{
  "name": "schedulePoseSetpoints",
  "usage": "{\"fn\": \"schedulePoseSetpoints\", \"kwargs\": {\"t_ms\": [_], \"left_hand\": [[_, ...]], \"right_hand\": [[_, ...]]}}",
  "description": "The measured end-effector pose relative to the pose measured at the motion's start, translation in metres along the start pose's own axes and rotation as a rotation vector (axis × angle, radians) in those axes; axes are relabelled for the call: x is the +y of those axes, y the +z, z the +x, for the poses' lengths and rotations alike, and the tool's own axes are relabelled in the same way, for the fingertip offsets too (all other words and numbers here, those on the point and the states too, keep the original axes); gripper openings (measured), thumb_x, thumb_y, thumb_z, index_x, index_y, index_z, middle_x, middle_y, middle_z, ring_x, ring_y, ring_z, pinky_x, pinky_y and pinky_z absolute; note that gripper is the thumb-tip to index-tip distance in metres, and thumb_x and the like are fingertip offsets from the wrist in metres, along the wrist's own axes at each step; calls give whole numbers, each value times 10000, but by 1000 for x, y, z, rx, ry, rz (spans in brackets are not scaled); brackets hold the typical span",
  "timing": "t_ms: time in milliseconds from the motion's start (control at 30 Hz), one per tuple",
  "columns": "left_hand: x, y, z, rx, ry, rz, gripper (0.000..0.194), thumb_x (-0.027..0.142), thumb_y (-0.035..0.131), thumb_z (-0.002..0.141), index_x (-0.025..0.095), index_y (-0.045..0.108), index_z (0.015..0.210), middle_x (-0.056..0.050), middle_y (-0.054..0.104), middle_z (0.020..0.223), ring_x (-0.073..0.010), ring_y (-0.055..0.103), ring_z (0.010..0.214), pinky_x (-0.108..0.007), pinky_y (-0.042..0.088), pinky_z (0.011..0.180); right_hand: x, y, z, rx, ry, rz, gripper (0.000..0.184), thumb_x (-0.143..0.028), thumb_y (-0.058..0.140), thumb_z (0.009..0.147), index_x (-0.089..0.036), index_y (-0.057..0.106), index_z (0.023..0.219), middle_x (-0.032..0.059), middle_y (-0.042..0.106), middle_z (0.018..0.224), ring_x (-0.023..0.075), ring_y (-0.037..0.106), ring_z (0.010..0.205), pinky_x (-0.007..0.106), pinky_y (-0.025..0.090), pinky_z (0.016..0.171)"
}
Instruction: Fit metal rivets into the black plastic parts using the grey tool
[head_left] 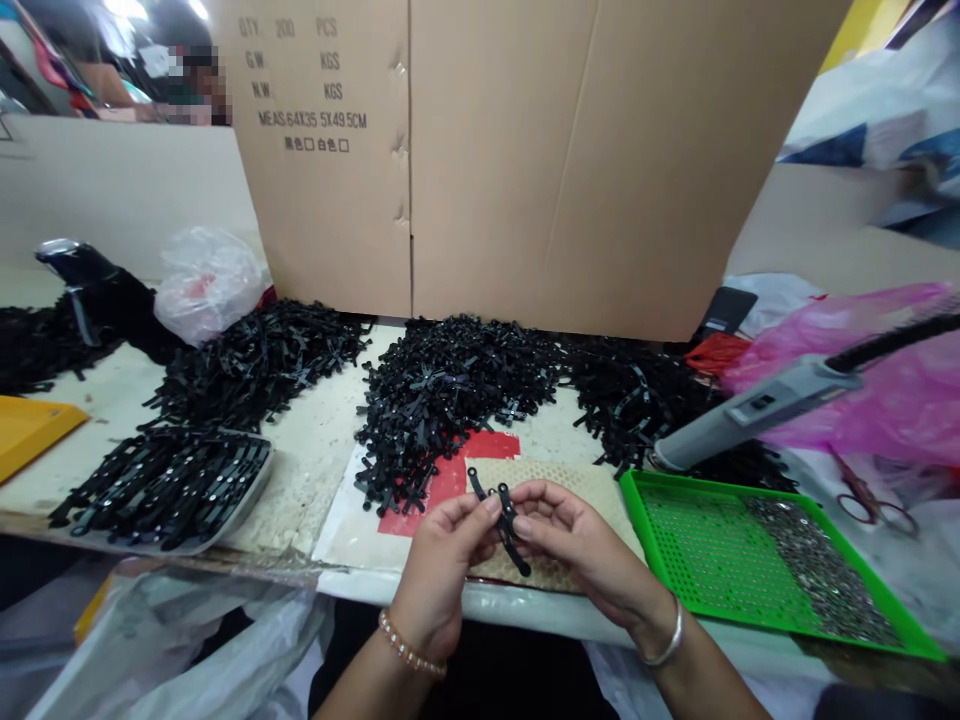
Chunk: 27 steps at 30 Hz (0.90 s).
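Observation:
My left hand [442,560] and my right hand [577,545] meet at the table's near edge, both pinching small black plastic strips [504,520] crossed between the fingertips. One strip sticks out to the upper left, another hangs down toward my right hand. They are held over a beige perforated mat [592,485] lying on a red and white sheet [450,480]. A heap of the same black parts [450,390] lies just beyond the mat.
More black piles [262,360] [637,390] flank the middle heap, and a tray of stacked strips [172,480] sits left. A green tray [675,520] with small metal pieces [817,570] is right, beside a grey tool [757,405], pink bag [885,370] and scissors [870,500]. A cardboard box [525,150] stands behind.

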<state>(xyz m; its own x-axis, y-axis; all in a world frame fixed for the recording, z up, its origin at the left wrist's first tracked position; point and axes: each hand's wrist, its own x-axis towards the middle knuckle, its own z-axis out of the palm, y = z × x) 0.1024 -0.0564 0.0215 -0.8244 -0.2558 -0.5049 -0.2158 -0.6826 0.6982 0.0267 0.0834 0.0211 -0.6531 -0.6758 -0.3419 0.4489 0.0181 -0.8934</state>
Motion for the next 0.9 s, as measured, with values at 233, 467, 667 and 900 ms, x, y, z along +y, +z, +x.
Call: {"fn": "schedulePoseSetpoints", "kwargs": {"t_ms": [233,467,667,900], "left_hand": [[0,4,-2,5,-54,-110,381,342,882,524,106,698,758,-60,662,785,-88,582,653,-164,479,610],[-7,5,-5,-66,-94,-206,344,224,880,546,144,732,846,-56,676,936,-95,604,788,-158,494,717],[-17,6,-1,-67,-4,-131,297,274,852,601,139,733,838,-37,658,839,-56,539,674,-134,441,643],[-17,11,0,-66,-16,-176,283,310,861,583,146,723,767,-18,640,780,-60,549,652,-158,454,635]], "right_hand": [[3,-3,4,-7,-71,-108,393,-364,758,741,-160,573,1021,19,608,914,92,571,779,192,477,718],[1,-4,-1,96,-99,-122,420,-388,771,717,-143,602,1014,50,643,939,102,585,782,192,479,726],[10,-1,-3,186,-232,-197,342,-383,750,733,-140,662,958,46,640,829,115,582,720,197,486,659],[17,3,-8,273,-442,-320,256,-383,689,787,-182,719,942,88,572,995,185,582,909,239,534,713]]}}
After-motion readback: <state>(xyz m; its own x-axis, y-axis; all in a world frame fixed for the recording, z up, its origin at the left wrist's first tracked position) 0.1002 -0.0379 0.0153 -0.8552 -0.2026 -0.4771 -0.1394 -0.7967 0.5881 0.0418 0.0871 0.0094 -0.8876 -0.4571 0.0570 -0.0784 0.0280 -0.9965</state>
